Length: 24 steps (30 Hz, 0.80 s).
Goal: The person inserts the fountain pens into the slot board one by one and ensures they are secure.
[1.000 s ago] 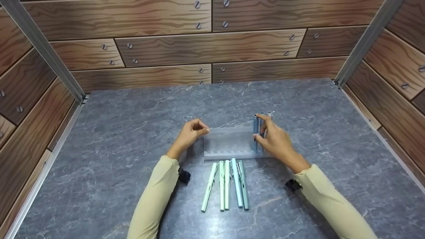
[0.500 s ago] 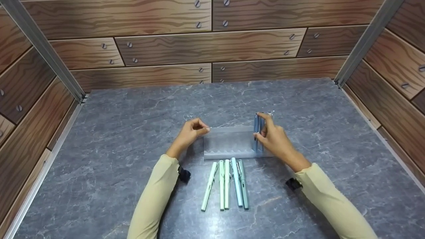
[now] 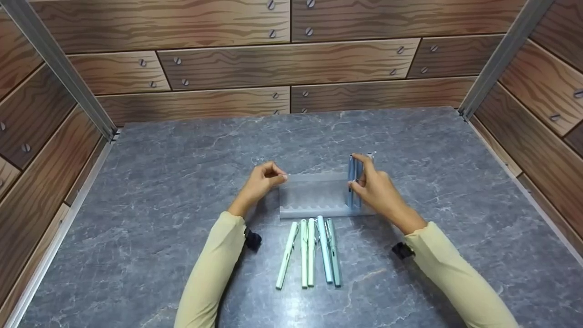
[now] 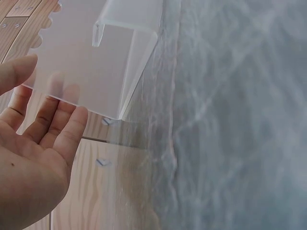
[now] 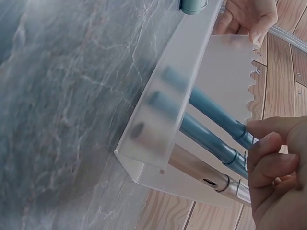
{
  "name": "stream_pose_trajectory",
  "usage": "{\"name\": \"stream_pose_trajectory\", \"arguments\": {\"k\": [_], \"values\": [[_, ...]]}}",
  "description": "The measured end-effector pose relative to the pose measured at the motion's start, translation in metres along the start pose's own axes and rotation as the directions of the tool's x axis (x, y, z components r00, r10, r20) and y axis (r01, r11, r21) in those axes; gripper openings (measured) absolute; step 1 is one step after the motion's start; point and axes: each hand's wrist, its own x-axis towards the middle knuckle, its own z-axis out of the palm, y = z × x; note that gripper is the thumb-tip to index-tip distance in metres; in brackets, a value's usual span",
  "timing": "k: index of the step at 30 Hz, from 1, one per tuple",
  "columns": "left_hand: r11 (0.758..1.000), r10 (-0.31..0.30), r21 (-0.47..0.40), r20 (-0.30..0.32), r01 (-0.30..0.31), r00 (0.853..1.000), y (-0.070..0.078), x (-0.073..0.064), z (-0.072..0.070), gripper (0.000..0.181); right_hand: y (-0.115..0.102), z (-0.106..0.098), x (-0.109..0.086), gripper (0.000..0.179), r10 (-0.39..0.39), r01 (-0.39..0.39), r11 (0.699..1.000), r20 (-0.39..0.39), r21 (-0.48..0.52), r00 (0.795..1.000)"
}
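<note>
A clear, notched pen rack (image 3: 309, 196) stands on the table between the two hands. At its upper left corner, the left hand (image 3: 258, 186) pinches the edge between thumb and fingers; the left wrist view shows the thumb on one face of the panel (image 4: 76, 62) and fingers behind it. Toward the rack's right end, the right hand (image 3: 379, 190) holds an upright blue pen (image 3: 351, 171), thumb low and index finger at its top. Beside that pen, the right wrist view shows a second blue pen (image 5: 206, 141) and a champagne-coloured pen (image 5: 194, 165) in the rack.
In front of the rack several pens lie on the grey marbled table (image 3: 159, 182): pale green pens (image 3: 287, 257), a light blue pen (image 3: 324, 255) and a teal pen (image 3: 335, 262). Wood-patterned walls (image 3: 227, 68) enclose the back and sides.
The right hand's index finger and the blue pen's top have shifted very slightly right, nearer the neighbouring pen. The left hand keeps its place on the rack.
</note>
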Motion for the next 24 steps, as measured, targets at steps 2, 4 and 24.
{"name": "stream_pose_trajectory", "arguments": {"k": [2,4,24], "values": [[1.0,-0.005,-0.003,0.0,0.005,1.0,-0.008,0.005,-0.001,0.005,0.0,0.0,0.001,0.065,0.006,-0.006,1.0,0.004,0.001,1.0],[1.0,-0.006,0.002,-0.003,0.006,1.0,-0.016,0.009,-0.001,0.005,0.0,0.001,0.002,0.065,0.009,-0.009,1.0,0.004,-0.002,1.0],[0.999,0.03,0.027,-0.03,-0.029,0.999,-0.021,0.011,0.0,0.005,-0.001,0.0,0.003,0.066,0.013,-0.013,1.0,-0.004,-0.013,1.0]]}}
